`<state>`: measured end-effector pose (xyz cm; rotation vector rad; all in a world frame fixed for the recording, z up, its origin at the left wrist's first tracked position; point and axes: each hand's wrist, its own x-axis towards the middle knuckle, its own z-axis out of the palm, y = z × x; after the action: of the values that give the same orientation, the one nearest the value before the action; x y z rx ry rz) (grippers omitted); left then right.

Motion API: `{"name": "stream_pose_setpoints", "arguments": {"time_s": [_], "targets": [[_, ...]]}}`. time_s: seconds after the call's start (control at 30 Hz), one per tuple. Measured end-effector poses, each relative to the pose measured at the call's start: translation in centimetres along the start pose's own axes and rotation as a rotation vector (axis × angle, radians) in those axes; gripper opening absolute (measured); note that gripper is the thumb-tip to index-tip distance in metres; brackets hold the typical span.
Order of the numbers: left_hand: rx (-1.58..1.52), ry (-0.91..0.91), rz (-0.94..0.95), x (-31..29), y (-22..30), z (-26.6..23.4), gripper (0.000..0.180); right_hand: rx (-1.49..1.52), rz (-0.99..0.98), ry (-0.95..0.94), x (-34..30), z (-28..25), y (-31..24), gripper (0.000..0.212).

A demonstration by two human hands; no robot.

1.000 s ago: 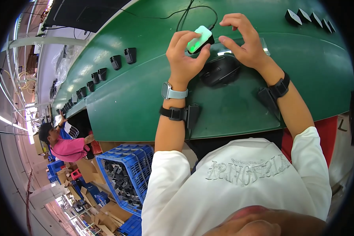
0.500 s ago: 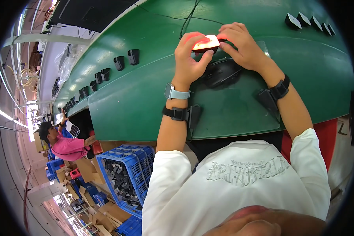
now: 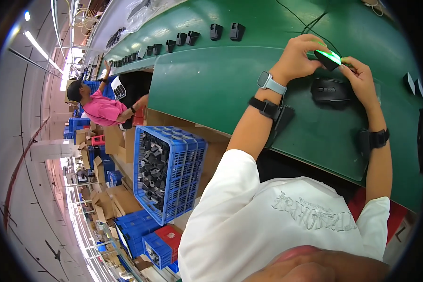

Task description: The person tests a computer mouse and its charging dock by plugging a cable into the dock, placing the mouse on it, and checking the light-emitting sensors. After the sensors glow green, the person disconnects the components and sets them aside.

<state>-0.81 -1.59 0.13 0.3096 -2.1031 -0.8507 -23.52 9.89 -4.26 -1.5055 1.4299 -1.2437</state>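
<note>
A small black light (image 3: 329,60) with a face glowing green is held above the table by both of my hands. My left hand (image 3: 297,57) is closed around its left side, fingers over the top and thumb below. At its right end, my right hand (image 3: 360,79) pinches with thumb and fingertips; whether a plug is also between them is hidden. Just below my hands a black computer mouse (image 3: 331,91) lies on a clear sheet (image 3: 310,136) on the green table (image 3: 192,89).
Several black devices (image 3: 237,32) stand in a row along the far left, with more (image 3: 409,83) at the right edge. Thin black cables (image 3: 310,26) cross beyond my hands. A blue crate (image 3: 185,164) of dark parts stands left of me. A co-worker in pink (image 3: 103,108) is farther left.
The light's face has gone from red to green. The view has swung left, bringing more of the crate and co-worker into sight. Both hands still hold the light.
</note>
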Motion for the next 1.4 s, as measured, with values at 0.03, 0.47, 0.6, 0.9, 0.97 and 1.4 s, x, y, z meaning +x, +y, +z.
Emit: {"name": "stream_pose_setpoints", "arguments": {"time_s": [0.03,0.47,0.6,0.9,0.97,1.4], "targets": [[0.006,0.007,0.004,0.0,0.1,0.0,0.044,-0.002,-0.008,-0.005,0.1,0.2,0.2,0.017],[0.382,0.567,-0.352,-2.1,-7.1,-6.5,0.041,0.112,-0.059,0.179,0.3,-1.0,0.6,0.021],[0.607,0.597,-0.579,-2.9,-8.8,-6.0,0.044,-0.025,-0.027,0.062,0.3,-0.7,0.4,0.019],[0.618,0.593,-0.428,-2.2,-8.8,-5.1,0.056,-0.146,0.0,0.062,-1.2,-1.1,-2.0,0.019],[0.899,0.652,-0.311,-3.0,-8.8,-4.8,0.062,-0.127,-0.032,0.07,-1.3,-0.6,-3.0,0.02],[0.324,-0.691,0.39,21.1,4.5,22.4,0.044,-0.339,-0.469,0.314,-1.3,0.9,-0.4,0.029]]}}
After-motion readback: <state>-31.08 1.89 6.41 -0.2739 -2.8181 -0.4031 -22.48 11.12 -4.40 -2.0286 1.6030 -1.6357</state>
